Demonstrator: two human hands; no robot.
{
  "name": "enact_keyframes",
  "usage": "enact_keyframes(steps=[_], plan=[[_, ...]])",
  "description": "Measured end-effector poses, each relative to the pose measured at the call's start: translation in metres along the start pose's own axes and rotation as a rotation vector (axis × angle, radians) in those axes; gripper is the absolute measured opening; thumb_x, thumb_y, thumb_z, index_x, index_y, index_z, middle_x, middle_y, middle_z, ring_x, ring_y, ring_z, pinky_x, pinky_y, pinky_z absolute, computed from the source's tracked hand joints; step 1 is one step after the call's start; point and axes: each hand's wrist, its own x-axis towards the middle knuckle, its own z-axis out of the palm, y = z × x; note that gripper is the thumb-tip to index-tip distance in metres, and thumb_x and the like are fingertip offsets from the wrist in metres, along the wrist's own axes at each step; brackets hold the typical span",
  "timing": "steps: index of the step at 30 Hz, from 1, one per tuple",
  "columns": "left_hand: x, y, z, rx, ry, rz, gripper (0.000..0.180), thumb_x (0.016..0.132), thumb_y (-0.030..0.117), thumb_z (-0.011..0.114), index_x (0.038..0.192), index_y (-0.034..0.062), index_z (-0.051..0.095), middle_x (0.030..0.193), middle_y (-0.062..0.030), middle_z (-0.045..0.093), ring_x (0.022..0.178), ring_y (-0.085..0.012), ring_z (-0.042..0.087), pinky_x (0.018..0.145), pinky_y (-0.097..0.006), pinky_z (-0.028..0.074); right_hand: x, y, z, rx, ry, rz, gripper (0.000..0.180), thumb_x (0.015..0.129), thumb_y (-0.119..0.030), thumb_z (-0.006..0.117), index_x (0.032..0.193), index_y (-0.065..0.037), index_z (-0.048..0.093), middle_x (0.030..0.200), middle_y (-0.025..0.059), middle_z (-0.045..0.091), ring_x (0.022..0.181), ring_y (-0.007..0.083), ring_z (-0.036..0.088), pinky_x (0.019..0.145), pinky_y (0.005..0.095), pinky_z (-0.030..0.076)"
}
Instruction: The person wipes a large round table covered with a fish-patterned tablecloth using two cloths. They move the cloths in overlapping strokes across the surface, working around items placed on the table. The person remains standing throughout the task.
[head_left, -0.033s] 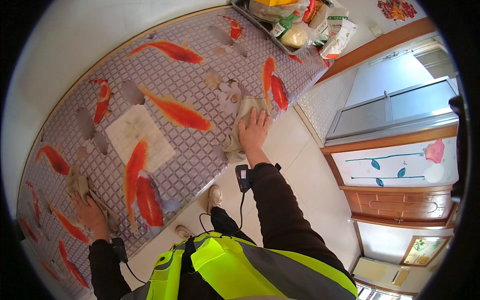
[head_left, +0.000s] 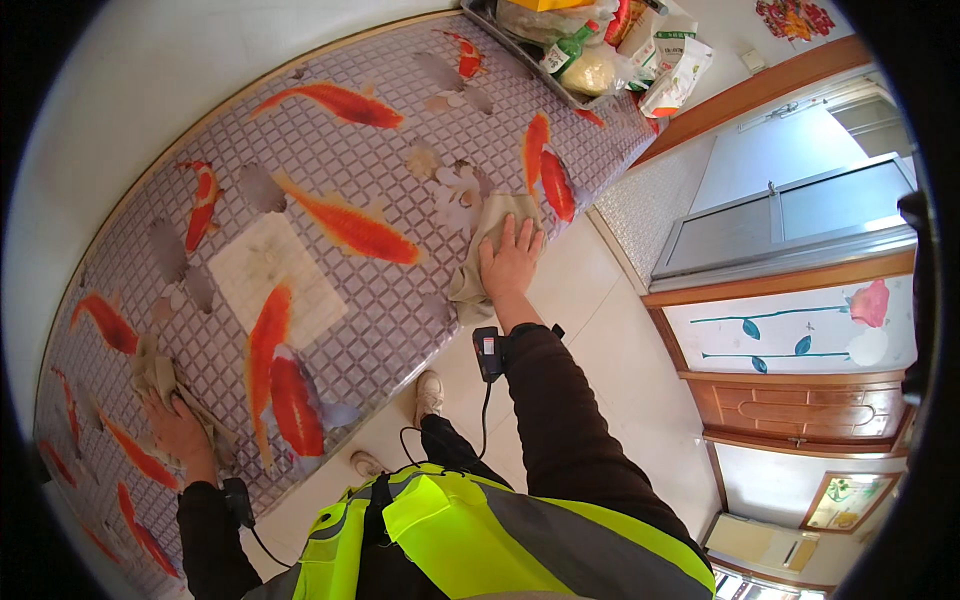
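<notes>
My right hand [head_left: 509, 262] lies flat on a beige cloth [head_left: 466, 285], its fingers spread, close to the front edge of the table at the right. The cloth spreads under the palm and reaches the table's edge. Farther left, my left hand [head_left: 182, 434] rests on a second beige cloth [head_left: 156, 372], which is bunched up beyond the fingers. Those fingers are stretched out and partly apart. Both cloths lie on a table covering [head_left: 390, 310] printed with a grey lattice and orange fish. A pale square patch [head_left: 280, 275] shows on the covering between the hands.
A dark tray [head_left: 512, 45] at the far right end holds a green bottle [head_left: 570, 50], plastic bags and food packets. A white wall [head_left: 150, 130] runs along the table's far side. A metal-framed door [head_left: 790, 215] stands to the right, past the tiled floor [head_left: 590, 330].
</notes>
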Motion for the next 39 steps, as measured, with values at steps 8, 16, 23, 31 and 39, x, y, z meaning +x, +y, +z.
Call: enact_keyframes(steps=[8, 16, 23, 31, 39], plan=[[0.0, -0.01, 0.0, -0.027, -0.042, -0.015, 0.051, 0.097, 0.038, 0.04, 0.141, 0.0129, 0.041, 0.144, -0.0175, 0.04, 0.129, -0.0346, 0.042, 0.102, -0.044, 0.038, 0.08, 0.046, 0.0, -0.142, -0.042, 0.027, 0.068, 0.089, -0.051, 0.041, 0.149, -0.023, 0.026, 0.156, 0.0102, 0.016, 0.143, 0.0361, 0.012, 0.106, 0.0592, 0.027], [-0.002, -0.024, 0.009, 0.027, -0.031, -0.031, 0.05, 0.098, 0.038, 0.037, 0.142, 0.0134, 0.04, 0.145, -0.0156, 0.039, 0.13, -0.0345, 0.041, 0.099, -0.044, 0.04, 0.146, 0.061, -0.021, -0.209, -0.171, 0.128, 0.067, 0.091, -0.051, 0.037, 0.15, -0.024, 0.021, 0.157, 0.0078, 0.015, 0.144, 0.0319, 0.012, 0.106, 0.0621, 0.025], [-0.001, -0.025, 0.007, -0.021, 0.014, 0.026, 0.05, 0.098, 0.037, 0.038, 0.142, 0.0136, 0.041, 0.144, -0.0161, 0.041, 0.131, -0.0336, 0.04, 0.106, -0.043, 0.034, 0.19, 0.078, -0.019, -0.24, -0.157, 0.131, 0.065, 0.092, -0.052, 0.034, 0.15, -0.025, 0.023, 0.157, 0.0077, 0.017, 0.144, 0.0308, 0.014, 0.104, 0.0665, 0.023], [-0.005, -0.025, 0.018, -0.026, 0.097, 0.031, 0.049, 0.096, 0.036, 0.04, 0.141, 0.0179, 0.043, 0.143, -0.016, 0.042, 0.131, -0.0336, 0.041, 0.104, -0.045, 0.036, 0.161, 0.071, -0.004, -0.245, -0.078, 0.169, 0.063, 0.094, -0.051, 0.033, 0.148, -0.021, 0.028, 0.155, 0.012, 0.021, 0.141, 0.0346, 0.02, 0.103, 0.0678, 0.022], [-0.002, -0.019, 0.025, 0.133, 0.082, 0.004, 0.051, 0.095, 0.037, 0.04, 0.143, 0.0185, 0.04, 0.145, -0.0149, 0.04, 0.13, -0.033, 0.041, 0.1, -0.046, 0.04, 0.045, 0.019, -0.012, -0.273, -0.12, -0.197, 0.065, 0.094, -0.046, 0.036, 0.149, -0.013, 0.025, 0.154, 0.0168, 0.021, 0.141, 0.0389, 0.018, 0.108, 0.0643, 0.013]])
